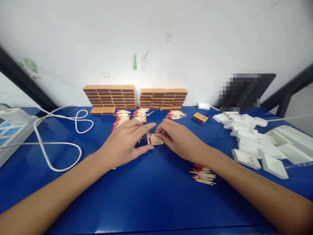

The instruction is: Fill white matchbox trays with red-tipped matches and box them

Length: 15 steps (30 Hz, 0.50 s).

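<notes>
A small white matchbox tray [155,143] holding red-tipped matches lies on the blue table between my hands. My left hand [124,140] is at the tray's left side, thumb and index finger stretched out and apart, in front of and behind it. Over the tray's right end, my right hand [172,133] is closed in a pinch; whatever its fingertips hold is hidden. Match piles [121,117] lie behind my left hand, with another pile [140,114] next to them and a smaller pile [176,114] behind my right hand. More matches [204,176] lie by my right forearm.
Stacked matchboxes [110,96] and a second stack [163,98] line the wall. A single matchbox [200,117] lies right of them. White trays [251,137] are heaped at right. A white cable [58,143] loops at left beside a power strip [14,127].
</notes>
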{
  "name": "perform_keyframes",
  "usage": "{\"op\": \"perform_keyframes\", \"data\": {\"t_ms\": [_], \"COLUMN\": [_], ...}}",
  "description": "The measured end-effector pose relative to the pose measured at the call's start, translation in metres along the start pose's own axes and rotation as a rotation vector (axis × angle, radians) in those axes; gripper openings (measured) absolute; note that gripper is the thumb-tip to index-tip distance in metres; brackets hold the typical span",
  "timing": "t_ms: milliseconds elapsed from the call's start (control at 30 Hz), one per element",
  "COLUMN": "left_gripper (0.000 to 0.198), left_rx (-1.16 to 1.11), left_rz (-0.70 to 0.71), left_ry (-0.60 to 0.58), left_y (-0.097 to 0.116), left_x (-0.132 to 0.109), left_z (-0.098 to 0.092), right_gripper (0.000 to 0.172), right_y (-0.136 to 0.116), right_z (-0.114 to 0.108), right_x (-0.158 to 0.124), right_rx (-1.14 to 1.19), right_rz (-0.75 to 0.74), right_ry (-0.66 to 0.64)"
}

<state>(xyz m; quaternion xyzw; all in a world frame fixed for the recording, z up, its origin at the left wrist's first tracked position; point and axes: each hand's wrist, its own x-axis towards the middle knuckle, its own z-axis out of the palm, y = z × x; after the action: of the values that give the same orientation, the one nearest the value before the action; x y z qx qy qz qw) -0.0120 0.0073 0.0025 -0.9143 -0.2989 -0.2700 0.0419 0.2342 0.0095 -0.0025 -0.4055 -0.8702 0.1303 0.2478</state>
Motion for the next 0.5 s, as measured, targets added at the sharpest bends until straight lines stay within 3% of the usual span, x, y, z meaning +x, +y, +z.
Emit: {"op": "perform_keyframes", "data": {"t_ms": [267, 400, 500], "left_gripper": [0.057, 0.057, 0.057], "left_rx": [0.004, -0.003, 0.003], "left_rz": [-0.015, -0.016, -0.011], "left_ry": [-0.002, -0.016, -0.002], "left_y": [-0.001, -0.001, -0.002], "left_x": [0.0, 0.0, 0.0], "left_z": [0.0, 0.0, 0.0], "right_gripper": [0.008, 0.008, 0.007], "right_y": [0.003, 0.038, 0.069], "right_z": [0.0, -0.018, -0.03], "right_x": [0.002, 0.008, 0.012], "right_rx": [-0.056, -0.124, -0.153], "right_rz": [-0.001, 0.013, 0.085], "right_ry": [0.014, 0.158, 0.173]}}
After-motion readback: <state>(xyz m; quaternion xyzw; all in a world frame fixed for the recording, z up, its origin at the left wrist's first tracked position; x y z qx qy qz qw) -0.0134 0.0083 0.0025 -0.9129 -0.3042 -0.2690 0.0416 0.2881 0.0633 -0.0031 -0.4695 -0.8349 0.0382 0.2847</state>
